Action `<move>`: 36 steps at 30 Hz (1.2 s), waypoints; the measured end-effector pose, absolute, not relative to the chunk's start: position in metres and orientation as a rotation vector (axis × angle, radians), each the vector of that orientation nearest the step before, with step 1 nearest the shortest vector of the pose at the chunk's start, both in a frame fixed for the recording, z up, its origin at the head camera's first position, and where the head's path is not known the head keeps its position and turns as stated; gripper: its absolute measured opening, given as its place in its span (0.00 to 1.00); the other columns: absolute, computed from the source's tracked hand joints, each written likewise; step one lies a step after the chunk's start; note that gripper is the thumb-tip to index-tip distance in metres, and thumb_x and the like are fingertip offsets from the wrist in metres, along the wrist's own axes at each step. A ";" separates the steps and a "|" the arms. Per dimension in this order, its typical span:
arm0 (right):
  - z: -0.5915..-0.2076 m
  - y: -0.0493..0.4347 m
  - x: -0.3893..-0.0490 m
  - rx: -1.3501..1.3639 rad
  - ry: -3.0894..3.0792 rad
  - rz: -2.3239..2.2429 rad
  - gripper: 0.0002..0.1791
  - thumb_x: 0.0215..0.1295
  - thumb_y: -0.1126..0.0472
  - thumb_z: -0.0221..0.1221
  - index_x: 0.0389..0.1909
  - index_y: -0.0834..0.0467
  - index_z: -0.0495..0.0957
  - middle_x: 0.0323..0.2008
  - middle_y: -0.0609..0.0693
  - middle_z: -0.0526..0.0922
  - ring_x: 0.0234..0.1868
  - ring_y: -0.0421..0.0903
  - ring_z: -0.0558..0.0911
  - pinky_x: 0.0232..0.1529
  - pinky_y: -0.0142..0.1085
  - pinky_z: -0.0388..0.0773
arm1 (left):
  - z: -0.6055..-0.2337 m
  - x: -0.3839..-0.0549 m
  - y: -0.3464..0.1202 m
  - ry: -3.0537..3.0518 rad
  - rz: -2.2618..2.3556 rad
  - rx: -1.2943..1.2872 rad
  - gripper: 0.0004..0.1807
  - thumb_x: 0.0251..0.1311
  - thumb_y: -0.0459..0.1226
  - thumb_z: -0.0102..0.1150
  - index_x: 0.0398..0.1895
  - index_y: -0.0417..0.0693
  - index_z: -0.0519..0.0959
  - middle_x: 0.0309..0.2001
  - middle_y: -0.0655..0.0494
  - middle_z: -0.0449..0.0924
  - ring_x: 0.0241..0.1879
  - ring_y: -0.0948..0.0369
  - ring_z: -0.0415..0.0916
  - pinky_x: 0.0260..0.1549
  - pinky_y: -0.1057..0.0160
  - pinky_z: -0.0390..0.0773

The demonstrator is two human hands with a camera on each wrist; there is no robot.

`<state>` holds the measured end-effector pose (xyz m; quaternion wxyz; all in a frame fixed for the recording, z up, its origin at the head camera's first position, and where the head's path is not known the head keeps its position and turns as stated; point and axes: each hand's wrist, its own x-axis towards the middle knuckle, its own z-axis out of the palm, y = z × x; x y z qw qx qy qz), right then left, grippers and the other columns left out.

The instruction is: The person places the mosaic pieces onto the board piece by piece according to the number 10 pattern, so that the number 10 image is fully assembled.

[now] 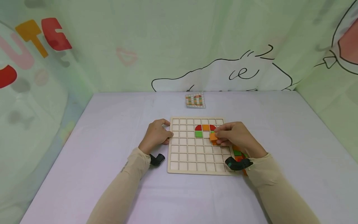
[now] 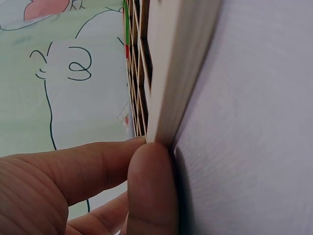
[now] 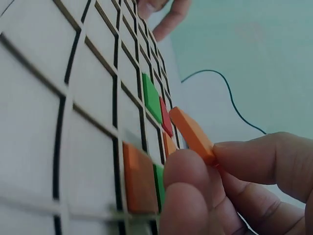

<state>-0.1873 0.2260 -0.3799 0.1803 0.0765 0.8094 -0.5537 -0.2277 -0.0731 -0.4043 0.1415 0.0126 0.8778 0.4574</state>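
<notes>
A pale wooden grid board (image 1: 188, 158) lies flat on the table. My left hand (image 1: 157, 133) is at its left side, thumb and index fingertips touching the board's edge. Between thumb and fingers, my right hand (image 1: 236, 135) pinches an orange square tile (image 3: 191, 134), held tilted above the board's right half. Set in the grid are two rounded red tiles (image 1: 198, 128) with an orange tile (image 1: 205, 127) between them. Below are a green tile (image 1: 199, 134) at left, another green tile (image 3: 159, 183) mostly covered by the right hand, and a second orange tile (image 3: 140, 181).
Several loose coloured tiles (image 1: 237, 153) lie by the board's right edge, partly under my right wrist. Behind the board, near the table's back edge, is a small card (image 1: 195, 100) printed with a coloured grid pattern. Printed cloth (image 1: 179, 37) hangs around the white-covered table (image 1: 84, 130).
</notes>
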 end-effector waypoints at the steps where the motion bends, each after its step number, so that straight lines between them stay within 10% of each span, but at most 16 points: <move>1: -0.380 0.222 -0.188 0.209 2.278 -1.570 0.19 0.72 0.62 0.64 0.57 0.70 0.79 0.39 0.53 0.88 0.32 0.43 0.87 0.36 0.33 0.87 | -0.404 -0.228 -0.073 2.533 1.321 0.034 0.24 0.61 0.30 0.69 0.62 0.39 0.78 0.27 0.49 0.84 0.16 0.64 0.81 0.22 0.66 0.82; 36: -0.388 0.181 -0.191 0.123 2.287 -1.525 0.11 0.69 0.68 0.65 0.48 0.71 0.82 0.37 0.57 0.89 0.28 0.41 0.87 0.29 0.32 0.86 | -0.405 -0.228 -0.073 2.533 1.341 0.022 0.24 0.60 0.29 0.69 0.60 0.38 0.78 0.26 0.49 0.83 0.16 0.64 0.80 0.22 0.66 0.83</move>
